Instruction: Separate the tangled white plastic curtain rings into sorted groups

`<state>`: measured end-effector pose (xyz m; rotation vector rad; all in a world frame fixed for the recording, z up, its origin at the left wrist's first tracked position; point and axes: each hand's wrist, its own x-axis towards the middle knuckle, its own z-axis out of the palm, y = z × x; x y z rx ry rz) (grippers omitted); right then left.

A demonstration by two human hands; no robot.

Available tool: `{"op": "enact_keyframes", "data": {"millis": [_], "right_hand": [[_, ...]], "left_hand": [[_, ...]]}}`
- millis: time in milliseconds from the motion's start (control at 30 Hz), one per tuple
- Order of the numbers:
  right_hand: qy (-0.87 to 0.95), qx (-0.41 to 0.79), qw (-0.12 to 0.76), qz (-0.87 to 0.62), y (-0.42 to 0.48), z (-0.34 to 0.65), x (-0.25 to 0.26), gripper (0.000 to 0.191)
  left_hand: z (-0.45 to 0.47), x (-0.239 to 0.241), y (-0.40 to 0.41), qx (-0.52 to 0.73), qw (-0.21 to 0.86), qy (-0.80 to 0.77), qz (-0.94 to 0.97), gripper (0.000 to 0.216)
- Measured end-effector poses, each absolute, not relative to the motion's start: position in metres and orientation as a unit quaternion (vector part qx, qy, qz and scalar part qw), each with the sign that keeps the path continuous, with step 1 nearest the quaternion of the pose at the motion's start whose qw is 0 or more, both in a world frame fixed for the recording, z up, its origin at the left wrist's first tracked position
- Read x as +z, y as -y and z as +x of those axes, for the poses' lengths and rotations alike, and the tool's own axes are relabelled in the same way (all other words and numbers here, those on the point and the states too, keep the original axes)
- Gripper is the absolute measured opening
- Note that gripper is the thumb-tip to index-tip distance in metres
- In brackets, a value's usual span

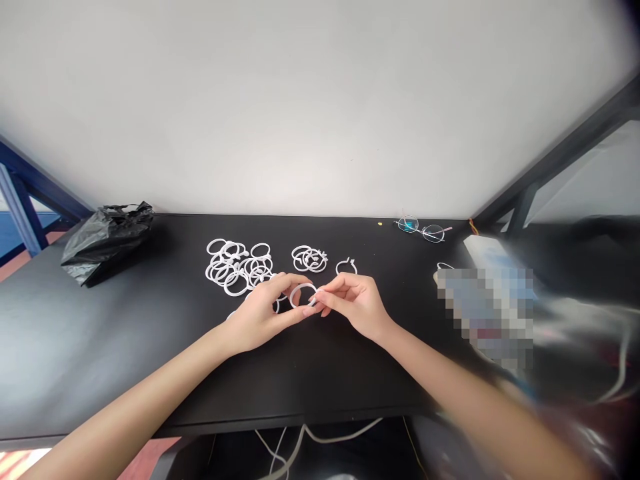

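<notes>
Both hands meet over the middle of a black table (100, 347), pinching one white plastic ring (302, 293) between them. My left hand (263, 313) grips the ring's left and lower side, fingers curled. The ring's right end is pinched by my right hand (353, 303) between thumb and fingers. A pile of several white rings (237, 265) lies just beyond my left hand. A small cluster of linked rings (309, 259) and one single open ring (346, 267) lie behind the hands.
A crumpled black plastic bag (107, 240) sits at the far left of the table. Eyeglasses (421, 229) lie at the back right by the white wall. A blurred-out object (487, 310) lies to the right. White cables (300, 440) hang below the front edge.
</notes>
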<state>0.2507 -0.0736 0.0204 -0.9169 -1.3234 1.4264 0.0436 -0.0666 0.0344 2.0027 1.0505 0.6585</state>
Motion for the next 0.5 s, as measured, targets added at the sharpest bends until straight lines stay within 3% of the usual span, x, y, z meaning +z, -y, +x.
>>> {"op": "enact_keyframes", "data": {"millis": [267, 500], "right_hand": [[0.589, 0.558, 0.464, -0.356, 0.0807, 0.2476, 0.0185, 0.015], [0.597, 0.525, 0.499, -0.346, 0.0845, 0.2466, 0.0171, 0.008]], "left_hand": [[0.0407, 0.0280, 0.0598, 0.344, 0.394, -0.407, 0.748, 0.022], [0.0404, 0.0304, 0.0623, 0.338, 0.405, -0.369, 0.765, 0.030]]}}
